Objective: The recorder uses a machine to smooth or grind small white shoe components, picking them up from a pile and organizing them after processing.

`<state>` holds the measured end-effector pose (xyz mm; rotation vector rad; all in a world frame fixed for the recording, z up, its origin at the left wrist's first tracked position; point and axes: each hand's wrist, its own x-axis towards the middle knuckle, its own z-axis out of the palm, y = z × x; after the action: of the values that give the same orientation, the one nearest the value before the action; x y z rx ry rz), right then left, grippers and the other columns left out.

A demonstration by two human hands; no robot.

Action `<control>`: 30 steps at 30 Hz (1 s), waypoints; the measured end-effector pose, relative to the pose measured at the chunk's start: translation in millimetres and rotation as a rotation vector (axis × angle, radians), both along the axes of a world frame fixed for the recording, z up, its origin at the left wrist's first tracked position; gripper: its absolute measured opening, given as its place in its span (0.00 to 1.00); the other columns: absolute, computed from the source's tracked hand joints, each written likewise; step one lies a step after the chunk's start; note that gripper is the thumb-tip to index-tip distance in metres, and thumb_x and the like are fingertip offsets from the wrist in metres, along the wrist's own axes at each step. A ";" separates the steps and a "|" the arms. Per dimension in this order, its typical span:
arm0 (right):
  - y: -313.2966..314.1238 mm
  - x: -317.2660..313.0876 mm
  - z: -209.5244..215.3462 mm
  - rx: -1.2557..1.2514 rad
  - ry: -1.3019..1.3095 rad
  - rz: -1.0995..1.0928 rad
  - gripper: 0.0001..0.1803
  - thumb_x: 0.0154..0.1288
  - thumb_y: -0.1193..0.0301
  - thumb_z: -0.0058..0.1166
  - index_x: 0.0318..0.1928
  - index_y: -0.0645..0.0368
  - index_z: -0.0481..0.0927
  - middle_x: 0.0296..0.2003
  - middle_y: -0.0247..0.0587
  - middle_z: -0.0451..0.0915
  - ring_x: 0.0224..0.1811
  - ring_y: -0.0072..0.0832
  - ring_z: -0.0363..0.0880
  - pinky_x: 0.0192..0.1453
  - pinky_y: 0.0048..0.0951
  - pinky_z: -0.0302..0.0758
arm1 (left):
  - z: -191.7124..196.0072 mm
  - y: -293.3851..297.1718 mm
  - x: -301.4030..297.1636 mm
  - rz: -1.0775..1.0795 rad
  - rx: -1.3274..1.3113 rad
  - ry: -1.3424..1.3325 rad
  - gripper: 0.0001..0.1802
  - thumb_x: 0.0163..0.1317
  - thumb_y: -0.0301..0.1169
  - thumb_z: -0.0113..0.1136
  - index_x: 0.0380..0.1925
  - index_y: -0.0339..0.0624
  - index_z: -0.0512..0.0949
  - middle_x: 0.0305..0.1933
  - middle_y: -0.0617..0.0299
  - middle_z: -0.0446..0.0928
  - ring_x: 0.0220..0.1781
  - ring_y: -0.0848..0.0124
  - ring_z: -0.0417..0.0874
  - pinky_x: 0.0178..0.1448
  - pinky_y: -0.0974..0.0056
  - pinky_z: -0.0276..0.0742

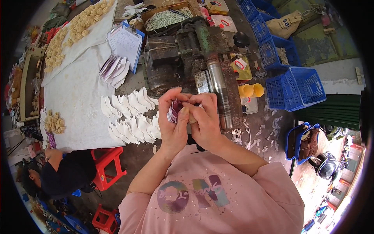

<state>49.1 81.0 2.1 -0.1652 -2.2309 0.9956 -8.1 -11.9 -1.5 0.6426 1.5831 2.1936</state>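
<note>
Close in front of my chest, my left hand (172,126) is closed around a small folded purple-and-white piece (176,105); its thumb presses on the piece. My right hand (205,121) meets it there, fingers bent and pinched against the same piece. A pale cream bit (192,118) shows under the right fingers, too covered to name. Just left of my hands lie two rows of overlapping white curved pieces (130,128) on the table's cloth. Farther off is a fanned stack of similar white pieces with purple edges (114,71).
Ahead stands a greasy machine (163,62) with a shiny metal roller (219,87). Beyond the stack lies a blue clipboard (138,43). Cream-coloured pieces (83,21) cover the far left table. Blue crates (306,87) stand right, yellow cups (251,91) nearer. A person (70,171) sits at left.
</note>
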 end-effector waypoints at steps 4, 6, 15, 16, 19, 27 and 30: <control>11.5 5.5 1.2 -0.117 -0.010 0.026 0.10 0.51 0.79 0.58 0.36 0.60 0.76 0.39 0.42 0.70 0.43 0.40 0.66 0.48 0.37 0.64 | 0.4 8.1 6.2 0.042 -0.058 0.020 0.24 0.67 0.31 0.53 0.58 0.39 0.58 0.42 0.61 0.70 0.46 0.72 0.72 0.53 0.68 0.69; 17.9 9.4 5.0 -0.178 -0.056 0.032 0.09 0.52 0.79 0.57 0.35 0.59 0.74 0.39 0.42 0.70 0.42 0.39 0.66 0.48 0.36 0.64 | -2.7 10.6 9.2 0.044 -0.048 -0.020 0.23 0.66 0.30 0.54 0.57 0.40 0.58 0.40 0.63 0.69 0.44 0.74 0.72 0.52 0.69 0.69; 143.8 43.8 41.5 0.114 -0.470 -0.081 0.07 0.55 0.76 0.52 0.35 0.56 0.72 0.33 0.42 0.75 0.39 0.40 0.72 0.53 0.38 0.62 | -5.7 -10.9 -23.0 -0.117 -0.597 -0.247 0.11 0.58 0.20 0.54 0.41 0.39 0.71 0.39 0.60 0.69 0.43 0.74 0.75 0.46 0.68 0.71; 152.9 44.2 37.2 0.115 -0.469 -0.080 0.07 0.55 0.76 0.52 0.35 0.56 0.72 0.33 0.42 0.75 0.39 0.40 0.72 0.53 0.38 0.62 | -8.7 -8.6 -21.0 -0.116 -0.597 -0.247 0.11 0.58 0.20 0.54 0.41 0.39 0.71 0.39 0.60 0.69 0.43 0.74 0.75 0.46 0.68 0.71; 155.9 45.8 14.9 0.234 -0.755 0.015 0.05 0.55 0.77 0.50 0.34 0.55 0.74 0.31 0.38 0.75 0.41 0.36 0.72 0.52 0.36 0.57 | -5.9 11.6 -2.9 -0.161 -0.609 0.459 0.19 0.49 0.16 0.55 0.44 0.37 0.72 0.45 0.52 0.70 0.51 0.56 0.72 0.57 0.61 0.66; 139.1 29.7 -3.0 -0.019 -0.473 -0.096 0.10 0.54 0.76 0.57 0.39 0.58 0.78 0.35 0.39 0.80 0.37 0.34 0.78 0.44 0.35 0.71 | -8.1 14.7 10.6 -0.187 -0.679 0.395 0.22 0.52 0.17 0.57 0.50 0.38 0.70 0.55 0.49 0.65 0.54 0.51 0.71 0.55 0.58 0.70; 138.3 33.2 -8.0 -0.113 -0.452 -0.115 0.11 0.56 0.77 0.58 0.42 0.61 0.77 0.34 0.40 0.79 0.36 0.29 0.78 0.44 0.28 0.73 | 2.6 -12.7 -5.5 -0.087 -0.660 0.286 0.17 0.53 0.20 0.57 0.46 0.39 0.74 0.50 0.52 0.70 0.54 0.54 0.72 0.58 0.60 0.67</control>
<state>82.3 219.3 -5.9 -0.6159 -2.5290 1.1051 -13.6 -24.6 1.1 0.8046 2.2125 1.4154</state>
